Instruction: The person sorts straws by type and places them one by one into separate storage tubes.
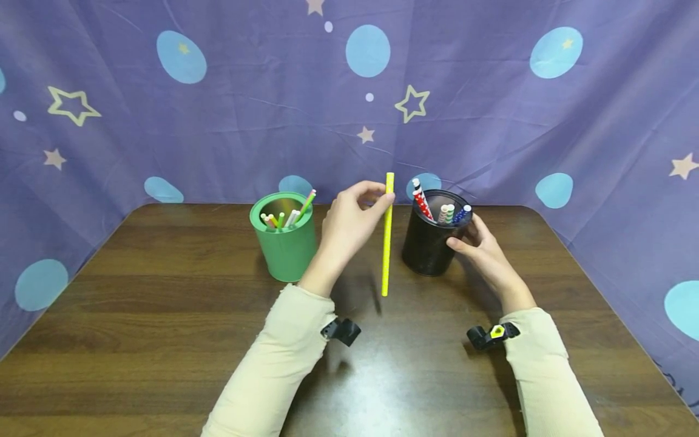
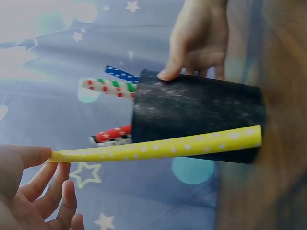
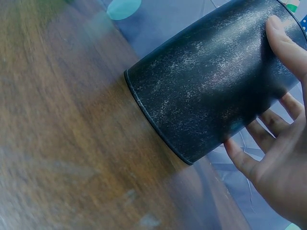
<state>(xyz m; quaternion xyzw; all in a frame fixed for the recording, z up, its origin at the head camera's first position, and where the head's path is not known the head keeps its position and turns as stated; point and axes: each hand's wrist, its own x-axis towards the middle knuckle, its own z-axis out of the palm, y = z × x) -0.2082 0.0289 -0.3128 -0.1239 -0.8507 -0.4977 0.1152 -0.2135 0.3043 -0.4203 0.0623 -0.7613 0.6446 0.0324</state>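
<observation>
My left hand (image 1: 351, 221) pinches a yellow paper straw (image 1: 386, 255) with pale dots near its top end, between thumb and fingers. The straw hangs almost upright above the table, its lower end in front of the black cup (image 1: 426, 249) and a little left of it. On the right, my right hand (image 1: 488, 261) grips that cup by its side, thumb near the rim and fingers around the back. Inside the cup lean several patterned paper straws: a red one (image 2: 112, 133) with white stars, a blue dotted one (image 2: 121, 74) and striped ones.
A green cup (image 1: 286, 252) holding several thinner straws stands left of my left hand. Both cups are near the back edge of the brown wooden table (image 1: 164, 340). Behind it hangs a purple curtain (image 1: 262, 103) with stars and blue spots.
</observation>
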